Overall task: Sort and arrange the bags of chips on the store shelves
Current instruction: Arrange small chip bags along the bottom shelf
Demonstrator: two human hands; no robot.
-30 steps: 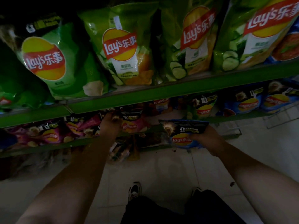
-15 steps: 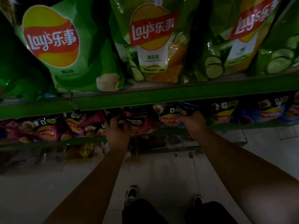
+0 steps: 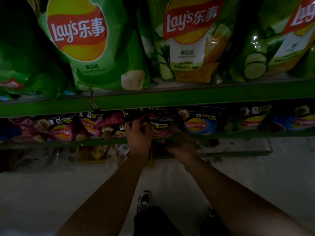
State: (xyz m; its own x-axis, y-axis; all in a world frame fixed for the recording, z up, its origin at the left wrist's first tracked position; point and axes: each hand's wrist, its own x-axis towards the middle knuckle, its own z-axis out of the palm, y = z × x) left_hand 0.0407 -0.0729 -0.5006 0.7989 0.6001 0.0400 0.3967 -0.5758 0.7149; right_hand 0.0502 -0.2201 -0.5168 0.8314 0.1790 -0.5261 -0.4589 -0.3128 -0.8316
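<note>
The green shelf rail (image 3: 187, 97) is a flat strip of painted metal running the width of the view, and everything is placed from it here.

Directly above the rail stand the large green bags (image 3: 95, 48). They are puffy pillows of glossy film, creased and catching light, and each carries a round red-and-yellow logo. A thin metal clip (image 3: 92, 103) hangs over the rail's front face, left of centre.

Just below the rail is a row of smaller bags. The pink bags (image 3: 63, 132) lie slumped and overlapping under its left part. A blue bag (image 3: 199, 125) stands under its right part, its foil smooth and rounded.

Under the rail's middle, the left hand (image 3: 138, 135) is clenched around the crumpled top of a small pink-and-black bag (image 3: 162, 129). The fingers are curled into the wrinkled film, and the bag sits in the row between the pink bags and the blue bag.

Lower down and slightly to the right, the right hand (image 3: 182, 146) is a motion-blurred shape. I cannot tell whether it is grasping anything or released.

Far below the rail is the floor (image 3: 51, 193) of pale, matte tiles, with a mesh sneaker (image 3: 144, 200) on it.
</note>
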